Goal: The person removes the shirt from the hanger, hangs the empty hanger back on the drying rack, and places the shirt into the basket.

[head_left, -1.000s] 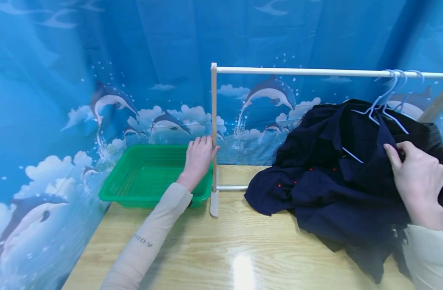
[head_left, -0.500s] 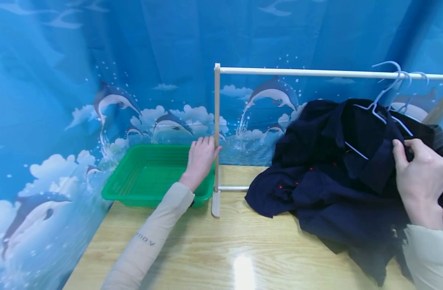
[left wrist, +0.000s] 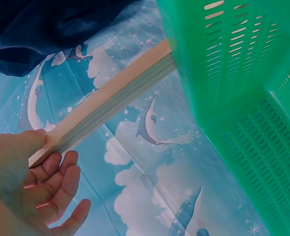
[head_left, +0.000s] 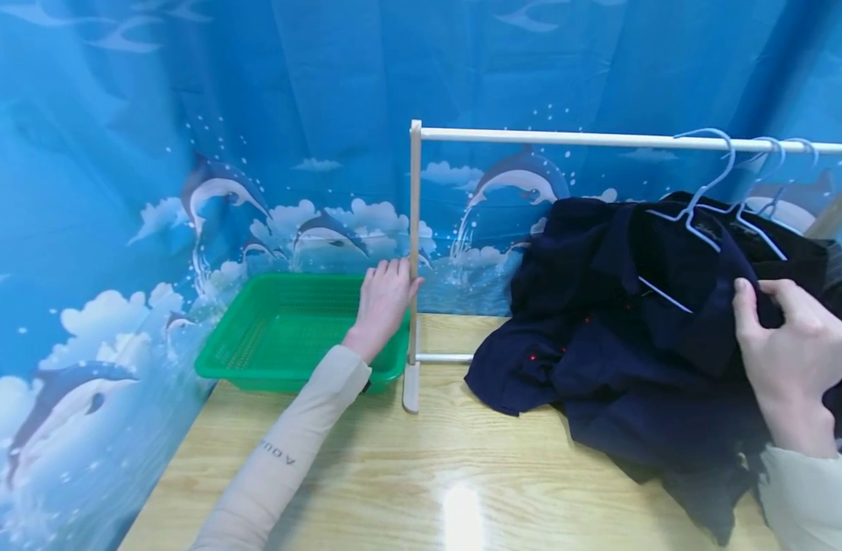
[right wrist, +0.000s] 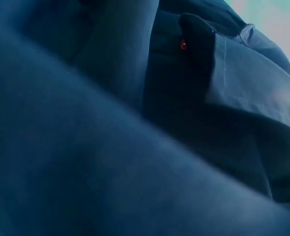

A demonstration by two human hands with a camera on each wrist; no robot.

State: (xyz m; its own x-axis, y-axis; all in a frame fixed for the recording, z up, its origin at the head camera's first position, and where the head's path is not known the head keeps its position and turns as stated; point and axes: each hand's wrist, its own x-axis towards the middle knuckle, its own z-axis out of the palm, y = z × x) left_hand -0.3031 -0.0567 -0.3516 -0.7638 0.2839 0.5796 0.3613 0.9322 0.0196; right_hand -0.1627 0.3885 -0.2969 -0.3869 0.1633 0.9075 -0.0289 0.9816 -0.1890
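Note:
My left hand [head_left: 381, 295] grips the left wooden post [head_left: 415, 207] of a clothes rack; the left wrist view shows thumb and fingers on either side of that post [left wrist: 108, 96]. At the right, my right hand [head_left: 796, 344] pinches the collar of a navy shirt [head_left: 621, 383] with small red buttons. The shirt is on a pale blue hanger [head_left: 691, 210], whose hook curves over the white rail [head_left: 566, 138]. Dark navy cloth [right wrist: 110, 162] fills most of the right wrist view, with one red button [right wrist: 183, 44] showing; the hand is hidden there.
Beside the post stands a green plastic basket [head_left: 300, 329] with slotted walls. Two more blue hangers [head_left: 779, 164] hang farther right, with dark garments behind the shirt. Everything stands on a wooden table [head_left: 366, 474], before a blue dolphin curtain [head_left: 311, 92].
The shirt's hanger hook has risen off the rail, then come down farther left, apart from the other hangers. My right hand moved with the collar. The left hand has stayed on the post.

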